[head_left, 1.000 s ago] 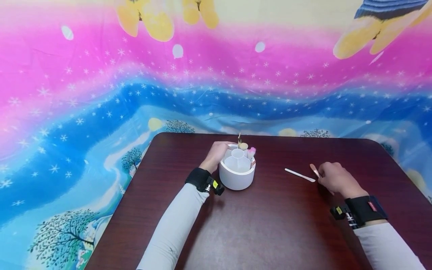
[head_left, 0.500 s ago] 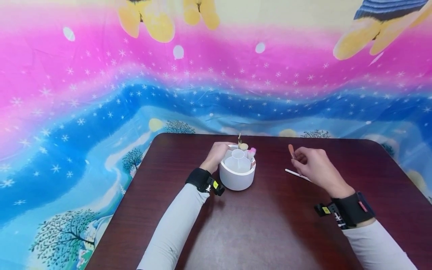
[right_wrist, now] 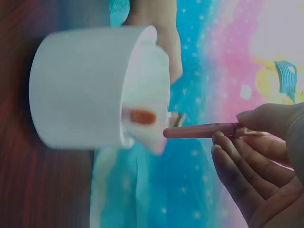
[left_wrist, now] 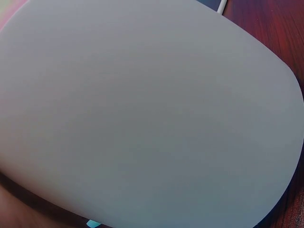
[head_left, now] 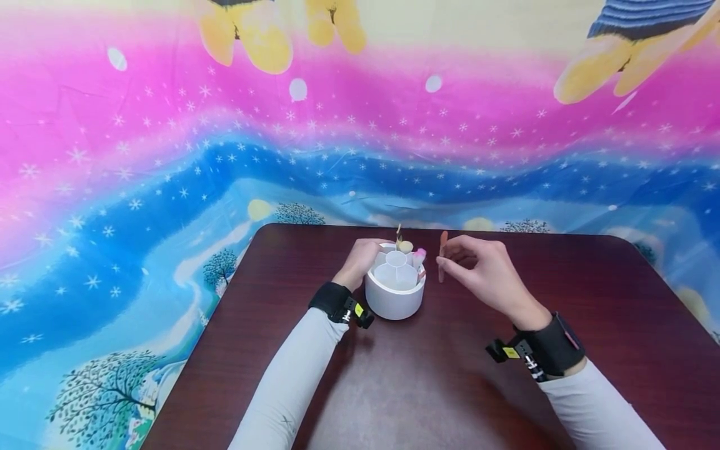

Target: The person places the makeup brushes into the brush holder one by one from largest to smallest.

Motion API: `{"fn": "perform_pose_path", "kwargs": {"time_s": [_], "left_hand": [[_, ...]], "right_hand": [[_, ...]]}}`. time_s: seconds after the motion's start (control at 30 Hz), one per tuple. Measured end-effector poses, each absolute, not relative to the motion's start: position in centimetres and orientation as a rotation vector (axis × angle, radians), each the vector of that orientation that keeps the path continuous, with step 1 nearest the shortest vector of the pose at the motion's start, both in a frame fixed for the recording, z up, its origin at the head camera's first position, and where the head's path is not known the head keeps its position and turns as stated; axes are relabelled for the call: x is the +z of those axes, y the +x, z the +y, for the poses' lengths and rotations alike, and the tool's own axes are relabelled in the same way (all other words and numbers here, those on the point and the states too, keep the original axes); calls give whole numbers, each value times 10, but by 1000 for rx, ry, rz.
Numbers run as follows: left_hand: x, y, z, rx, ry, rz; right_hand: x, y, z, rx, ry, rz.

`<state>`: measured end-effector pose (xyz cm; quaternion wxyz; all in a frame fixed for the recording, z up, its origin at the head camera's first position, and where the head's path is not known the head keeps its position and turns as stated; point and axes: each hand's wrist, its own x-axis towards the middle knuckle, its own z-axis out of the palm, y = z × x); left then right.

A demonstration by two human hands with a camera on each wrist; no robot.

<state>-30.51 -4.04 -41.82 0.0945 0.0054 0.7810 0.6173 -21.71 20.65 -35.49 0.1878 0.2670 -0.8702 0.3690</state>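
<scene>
Organizer (head_left: 394,297) holding brushes (head_left: 419,255), right hand (head_left: 478,270) pinching stick (head_left: 442,255)

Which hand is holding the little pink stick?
The right hand pinches the pink stick beside the white organizer cup. The left hand only holds that cup's far side.

One white round holder (head_left: 394,294) stands on one dark table (head_left: 439,387), with about three small items (head_left: 413,251) standing in it. One pink stick (head_left: 442,255) is held up. Two hands are in view, the left hand (head_left: 360,257) and the right hand (head_left: 484,272).
</scene>
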Motion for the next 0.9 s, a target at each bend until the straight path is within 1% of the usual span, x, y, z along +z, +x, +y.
{"fn": "perform_pose_path", "kwargs": {"time_s": [0.4, 0.6, 0.9], "left_hand": [[-422, -304, -41, 1860, 19, 2290], [-421, -304, -41, 1855, 32, 2292], [-419, -306, -42, 1844, 32, 2302]], "right_hand": [[-371, -223, 178, 1229, 828, -2434], [-380, -226, 174, 1281, 841, -2452], [-387, -231, 177, 1190, 826, -2506]]}}
